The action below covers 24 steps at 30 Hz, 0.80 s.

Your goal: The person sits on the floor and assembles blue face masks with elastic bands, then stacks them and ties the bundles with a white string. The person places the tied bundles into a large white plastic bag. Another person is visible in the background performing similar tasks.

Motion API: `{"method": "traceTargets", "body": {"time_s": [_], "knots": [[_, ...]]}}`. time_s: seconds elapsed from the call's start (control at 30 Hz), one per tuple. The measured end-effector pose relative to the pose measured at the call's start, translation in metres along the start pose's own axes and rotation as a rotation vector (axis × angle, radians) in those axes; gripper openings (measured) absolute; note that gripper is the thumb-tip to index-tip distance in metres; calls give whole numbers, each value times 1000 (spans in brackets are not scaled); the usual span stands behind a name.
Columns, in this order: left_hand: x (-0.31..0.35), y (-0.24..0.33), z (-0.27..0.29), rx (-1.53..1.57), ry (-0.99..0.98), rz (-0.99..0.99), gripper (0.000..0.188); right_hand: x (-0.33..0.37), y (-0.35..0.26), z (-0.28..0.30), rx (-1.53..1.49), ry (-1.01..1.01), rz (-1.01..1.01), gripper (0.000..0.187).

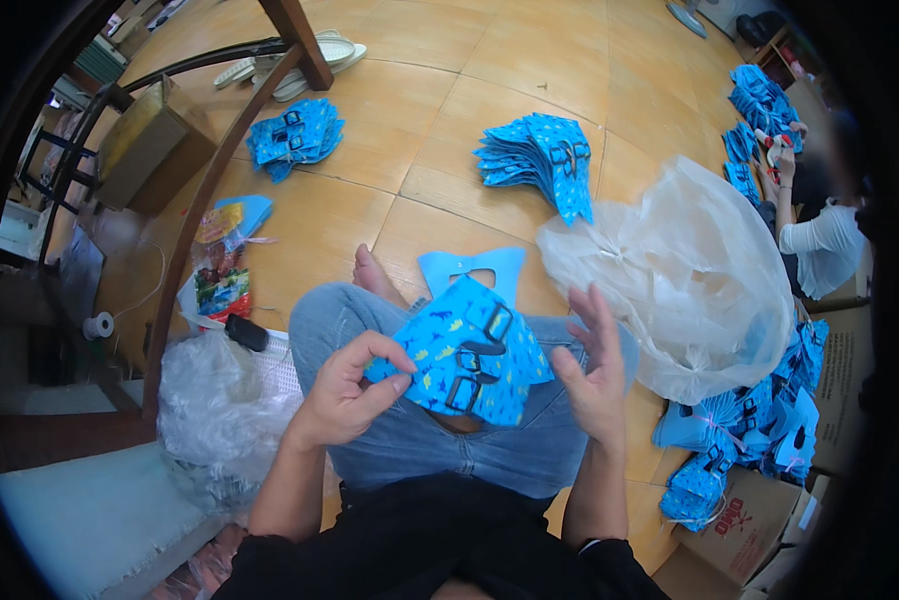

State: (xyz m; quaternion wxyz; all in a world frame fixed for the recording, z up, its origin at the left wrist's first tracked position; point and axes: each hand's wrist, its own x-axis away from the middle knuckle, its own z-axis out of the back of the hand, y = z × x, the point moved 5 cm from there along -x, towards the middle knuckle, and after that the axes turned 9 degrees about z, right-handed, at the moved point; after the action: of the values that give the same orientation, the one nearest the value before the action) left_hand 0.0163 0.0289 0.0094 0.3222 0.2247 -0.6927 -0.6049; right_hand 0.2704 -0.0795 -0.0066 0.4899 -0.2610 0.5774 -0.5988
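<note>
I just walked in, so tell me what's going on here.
A person seated on the floor handles a patterned piece, perhaps several together. The left grip pinches its left edge; the right grip is open beside it. A plain blue piece lies just beyond, with two stacks farther out and a plastic bag to the right. At far right, a co-worker has blue pieces nearby.

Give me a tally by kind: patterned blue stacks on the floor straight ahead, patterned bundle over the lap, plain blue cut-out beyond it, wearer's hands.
Patterned stacks: 2
Patterned bundle: 1
Plain cut-out: 1
Wearer's hands: 2
Total: 6
</note>
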Motion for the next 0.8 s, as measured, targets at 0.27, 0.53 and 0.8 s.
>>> {"method": "traceTargets", "body": {"time_s": [0.27,0.53,0.8], "knots": [[-17,14,2,-446,319,-250,11,-2,-8,-13,34,-3,10,18],[-14,20,-28,-476,425,-325,37,7,-32,-36,89,-8,143,13],[-17,20,-24,-489,386,-321,49,13,-45,-42,-73,-2,203,14]]}}
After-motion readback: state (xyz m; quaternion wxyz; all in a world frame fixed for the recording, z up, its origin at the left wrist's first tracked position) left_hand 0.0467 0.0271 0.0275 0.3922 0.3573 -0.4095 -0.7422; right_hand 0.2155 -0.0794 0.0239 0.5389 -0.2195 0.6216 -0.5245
